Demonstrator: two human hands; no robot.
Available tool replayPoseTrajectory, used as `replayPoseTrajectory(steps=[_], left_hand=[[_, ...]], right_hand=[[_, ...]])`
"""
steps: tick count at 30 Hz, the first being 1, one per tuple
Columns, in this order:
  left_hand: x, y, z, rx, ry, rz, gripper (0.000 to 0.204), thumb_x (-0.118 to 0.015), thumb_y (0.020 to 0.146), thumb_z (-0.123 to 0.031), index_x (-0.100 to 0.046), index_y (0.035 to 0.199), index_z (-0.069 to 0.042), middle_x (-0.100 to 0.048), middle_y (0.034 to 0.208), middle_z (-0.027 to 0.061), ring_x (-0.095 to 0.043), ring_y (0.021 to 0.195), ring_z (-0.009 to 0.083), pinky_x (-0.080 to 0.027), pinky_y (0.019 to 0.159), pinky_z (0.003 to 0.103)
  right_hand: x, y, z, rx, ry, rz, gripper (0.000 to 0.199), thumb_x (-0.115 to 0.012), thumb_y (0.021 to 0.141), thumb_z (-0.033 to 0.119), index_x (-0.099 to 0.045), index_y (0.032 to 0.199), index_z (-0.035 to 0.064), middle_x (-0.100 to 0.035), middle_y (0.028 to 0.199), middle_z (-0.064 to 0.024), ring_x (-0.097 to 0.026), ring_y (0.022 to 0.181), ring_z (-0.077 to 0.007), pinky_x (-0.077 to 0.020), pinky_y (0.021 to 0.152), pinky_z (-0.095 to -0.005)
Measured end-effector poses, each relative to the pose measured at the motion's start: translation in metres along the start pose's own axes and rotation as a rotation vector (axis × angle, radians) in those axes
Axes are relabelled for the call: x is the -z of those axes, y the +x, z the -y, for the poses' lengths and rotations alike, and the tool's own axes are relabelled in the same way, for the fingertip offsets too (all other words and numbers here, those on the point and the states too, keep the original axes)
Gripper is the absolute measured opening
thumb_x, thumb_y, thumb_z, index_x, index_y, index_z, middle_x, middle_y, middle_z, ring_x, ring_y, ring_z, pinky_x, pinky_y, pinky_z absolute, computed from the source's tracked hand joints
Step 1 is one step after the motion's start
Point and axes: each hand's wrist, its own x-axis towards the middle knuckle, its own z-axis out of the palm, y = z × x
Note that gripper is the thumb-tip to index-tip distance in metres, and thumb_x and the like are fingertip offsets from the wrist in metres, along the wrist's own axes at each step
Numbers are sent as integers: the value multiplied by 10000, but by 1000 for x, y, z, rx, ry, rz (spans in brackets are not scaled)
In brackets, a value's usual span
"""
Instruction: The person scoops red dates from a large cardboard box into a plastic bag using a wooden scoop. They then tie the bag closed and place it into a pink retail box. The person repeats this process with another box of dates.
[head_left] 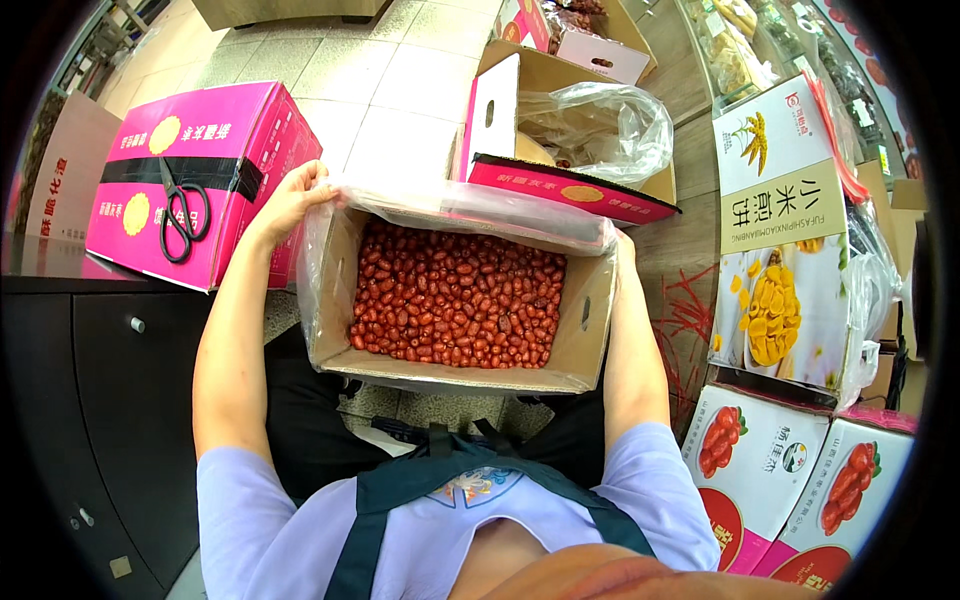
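Observation:
In front of me stands an open cardboard box (587, 330) lined with a clear plastic bag (480, 207). Many red dried jujubes (455, 300) cover its bottom. At the far left corner, my left hand (300, 192) is closed on the edge of the plastic bag, where it folds over the rim. My right hand (626, 250) is against the far right corner of the box. Its fingers are hidden behind the box wall and the plastic.
Black scissors (182, 210) lie on a taped pink carton (255, 130) at the left, beside a black cabinet (135, 400). Beyond the box, an open carton (575, 190) holds loose clear plastic. Printed cartons (780, 240) line the right side. Red shreds (685, 325) litter the floor.

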Motion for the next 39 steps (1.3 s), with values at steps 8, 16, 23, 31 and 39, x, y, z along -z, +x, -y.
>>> replayPoseTrajectory(steps=[8,16,23,31,39], left_hand=[[20,38,32,75,-284,-185,228,-688,858,-236,-582,1036,-141,-636,920,4,-617,783,132,-478,731,267],[44,68,151,178,87,-322,257,-620,859,-119,-626,1094,-15,-666,1003,94,-619,904,197,-477,834,319],[50,84,133,143,779,-314,409,-616,882,-351,-639,1090,1,-695,974,122,-626,940,181,-476,849,331],[-65,29,-14,-50,1300,343,707,-781,715,-442,-536,1310,-150,-518,1358,122,-475,1268,301,-385,1057,401],[-43,42,30,-59,1176,-263,450,-716,793,-410,-603,1139,-147,-691,929,172,-659,940,314,-502,801,418]], right_hand=[[27,14,-13,-22,-67,-4,400,-746,806,258,-644,1104,12,-659,977,-93,-627,829,-217,-514,747,-343],[-16,-29,-7,-253,264,11,233,-607,872,183,-671,982,-12,-672,907,-127,-638,746,-244,-531,686,-375],[21,-15,14,118,-524,-280,441,-637,887,418,-666,813,-16,-670,785,-80,-602,705,-155,-492,647,-342],[-136,-134,114,780,-991,140,463,-630,871,461,-629,1130,78,-610,1148,-127,-546,1119,-258,-396,976,-385],[-136,-124,80,977,-1297,23,406,-652,871,234,-525,1228,88,-569,1146,-124,-534,1106,-291,-355,986,-442]])
